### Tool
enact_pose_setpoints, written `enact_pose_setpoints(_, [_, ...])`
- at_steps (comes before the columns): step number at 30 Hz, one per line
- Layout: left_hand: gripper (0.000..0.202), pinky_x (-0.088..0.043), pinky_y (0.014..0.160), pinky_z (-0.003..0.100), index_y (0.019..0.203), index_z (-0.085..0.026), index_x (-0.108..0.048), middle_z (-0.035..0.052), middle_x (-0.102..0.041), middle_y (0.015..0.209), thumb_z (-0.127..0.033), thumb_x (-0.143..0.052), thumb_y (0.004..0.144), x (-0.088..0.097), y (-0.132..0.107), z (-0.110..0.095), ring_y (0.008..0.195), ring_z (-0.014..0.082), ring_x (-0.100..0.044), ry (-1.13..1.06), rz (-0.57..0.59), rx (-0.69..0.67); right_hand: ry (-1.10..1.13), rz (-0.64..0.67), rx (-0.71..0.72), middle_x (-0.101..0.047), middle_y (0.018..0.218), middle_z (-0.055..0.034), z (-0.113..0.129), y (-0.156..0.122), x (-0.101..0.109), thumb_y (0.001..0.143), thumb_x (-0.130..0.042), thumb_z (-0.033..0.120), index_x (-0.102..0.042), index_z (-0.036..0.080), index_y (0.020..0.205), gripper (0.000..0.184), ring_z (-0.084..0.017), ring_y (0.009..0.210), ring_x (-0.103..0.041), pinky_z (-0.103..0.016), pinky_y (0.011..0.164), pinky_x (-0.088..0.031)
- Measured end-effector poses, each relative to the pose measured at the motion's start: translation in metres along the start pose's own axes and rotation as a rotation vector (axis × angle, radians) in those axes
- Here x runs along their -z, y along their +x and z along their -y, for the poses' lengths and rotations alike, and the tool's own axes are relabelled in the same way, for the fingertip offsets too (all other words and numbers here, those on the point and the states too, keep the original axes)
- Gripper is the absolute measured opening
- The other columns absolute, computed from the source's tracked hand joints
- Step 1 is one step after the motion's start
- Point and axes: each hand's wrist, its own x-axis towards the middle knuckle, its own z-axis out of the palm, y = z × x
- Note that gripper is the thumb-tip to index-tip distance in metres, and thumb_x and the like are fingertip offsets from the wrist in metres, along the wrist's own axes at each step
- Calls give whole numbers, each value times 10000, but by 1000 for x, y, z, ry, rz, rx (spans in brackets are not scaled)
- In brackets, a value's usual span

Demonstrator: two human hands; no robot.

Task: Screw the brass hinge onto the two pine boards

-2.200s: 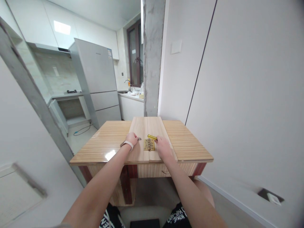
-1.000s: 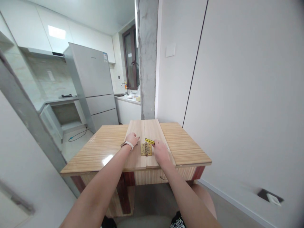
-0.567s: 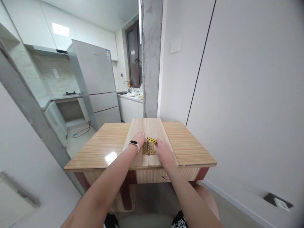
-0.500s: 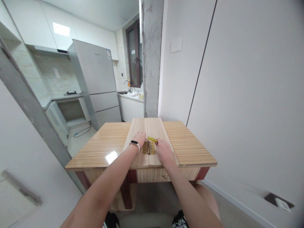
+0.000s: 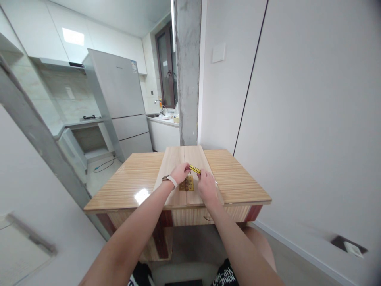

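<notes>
In my right hand (image 5: 207, 186) is a screwdriver (image 5: 195, 169) with a yellow-and-black handle. The handle points up and left, and a thin metal end shows past the far side of the hand. My left hand (image 5: 180, 173), with a pale band at the wrist, has its fingers closed at the handle's free end. Below the handle a brass hinge (image 5: 186, 183) lies spread open across the seam of two pale wooden boards (image 5: 174, 157). Whether screws sit in its holes is too small to tell.
The boards lie side by side on a wood-grain table (image 5: 238, 178) with a drawer below its front edge. A white wall panel (image 5: 297, 119) rises on the right. Behind are a grey pillar (image 5: 188, 79) and a refrigerator (image 5: 119, 87). My knees are under the table.
My left hand has lifted from beside the hinge and come right to the handle's end. The screwdriver has risen slightly and tilted more. The view has shifted a little.
</notes>
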Motion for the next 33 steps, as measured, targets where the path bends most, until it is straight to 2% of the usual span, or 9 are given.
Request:
enact_pose_setpoints(4, [144,-546,878,291,1026,-172,-710,70,-782,1033,-157,-585,955,-8,-4,5,964,196,-729,78,38,-25,32,-6,7,-677,991,-92,-1,-1,0,1072,-396,251,-556,213,1052,166,-258,975,-594,-351,864,-345])
enact_pose_setpoints(11, [222,-532,973,327,1036,-178,-773,84,-778,1061,-187,-561,968,-11,0,12,1015,221,-718,280,78,-113,33,19,-4,-681,1004,-95,-1,0,1,1073,-393,270,-561,221,1049,177,-264,985,-595,-358,869,-353])
enact_pose_setpoints(17, [224,-539,968,321,1069,-181,-768,86,-770,1082,-206,-565,977,-15,-2,11,1022,212,-713,309,76,-79,29,31,-7,-684,1013,-101,-1,0,2,1072,-400,271,-567,218,1061,176,-264,988,-594,-357,864,-353])
enact_pose_setpoints(25, [222,-521,993,330,993,-191,-768,93,-754,1058,-176,-549,969,-13,-2,6,1028,213,-702,370,113,-178,55,13,2,-678,1001,-96,-3,1,-3,1067,-396,257,-548,227,1027,160,-266,976,-598,-353,854,-359])
enact_pose_setpoints(33, [155,-535,916,308,983,-189,-742,73,-749,994,-149,-608,916,-18,-10,2,949,200,-696,305,36,-88,85,-78,-5,-663,996,-98,-4,0,-4,1048,-444,278,-568,221,1007,142,-266,975,-579,-380,885,-384])
